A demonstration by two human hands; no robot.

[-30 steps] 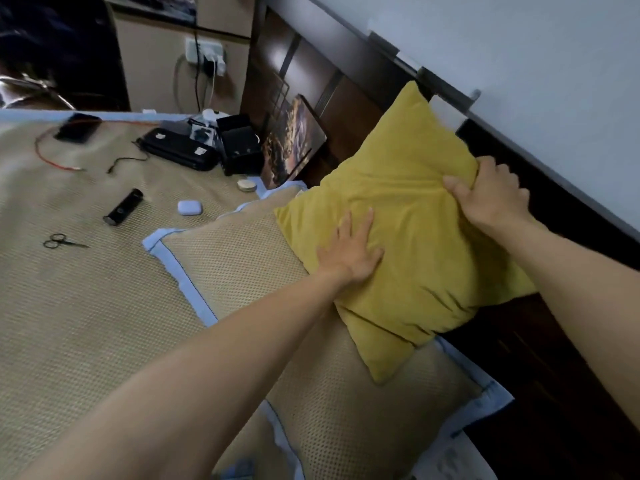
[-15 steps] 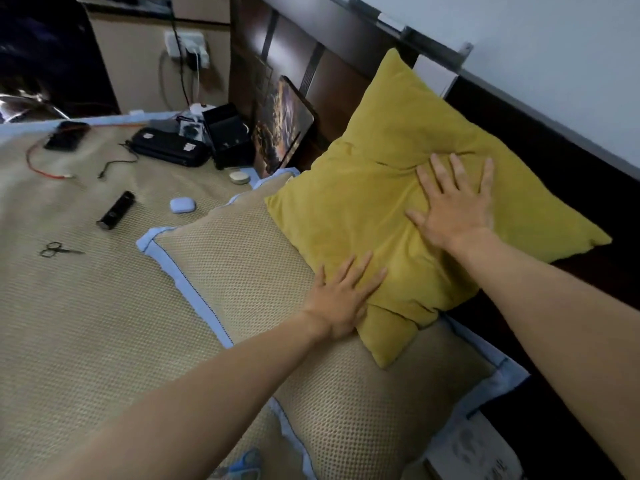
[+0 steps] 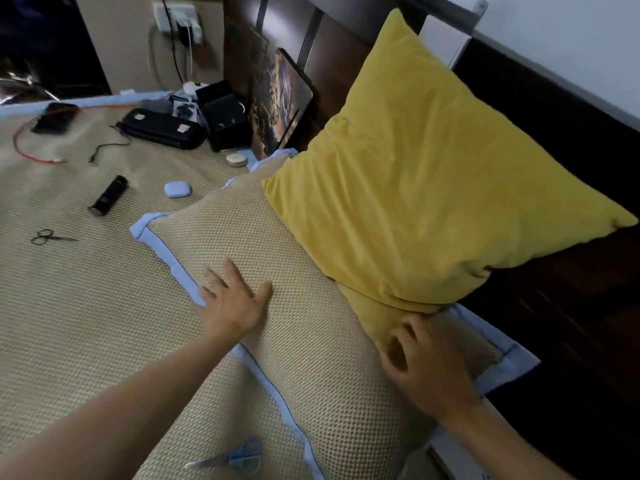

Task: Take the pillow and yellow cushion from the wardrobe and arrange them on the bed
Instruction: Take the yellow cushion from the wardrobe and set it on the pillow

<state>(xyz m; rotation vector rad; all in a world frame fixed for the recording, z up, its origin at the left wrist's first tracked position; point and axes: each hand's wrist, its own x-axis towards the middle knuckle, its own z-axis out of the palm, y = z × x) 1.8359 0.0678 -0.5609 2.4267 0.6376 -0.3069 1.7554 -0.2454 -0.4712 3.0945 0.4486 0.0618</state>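
Observation:
The yellow cushion (image 3: 419, 174) stands tilted against the dark headboard (image 3: 540, 109), its lower corner resting on the pillow. The pillow (image 3: 277, 258), beige mesh with a light blue border, lies flat on the bed (image 3: 69, 306). My left hand (image 3: 233, 301) lies flat with spread fingers on the pillow's near edge. My right hand (image 3: 424, 365) is at the cushion's bottom corner, fingers curled loosely; whether it pinches the fabric is unclear.
Blue-handled scissors (image 3: 230, 459) lie on the bed near my left arm. Small scissors (image 3: 48, 236), a black cylinder (image 3: 108, 195), an earbud case (image 3: 177, 189), a black case (image 3: 162, 128), cables and a framed picture (image 3: 280, 105) sit at the far side.
Both hands came off the cushion's face. My left hand slid down onto the pillow. My right hand dropped to the cushion's bottom corner. The cushion now stands more upright against the headboard.

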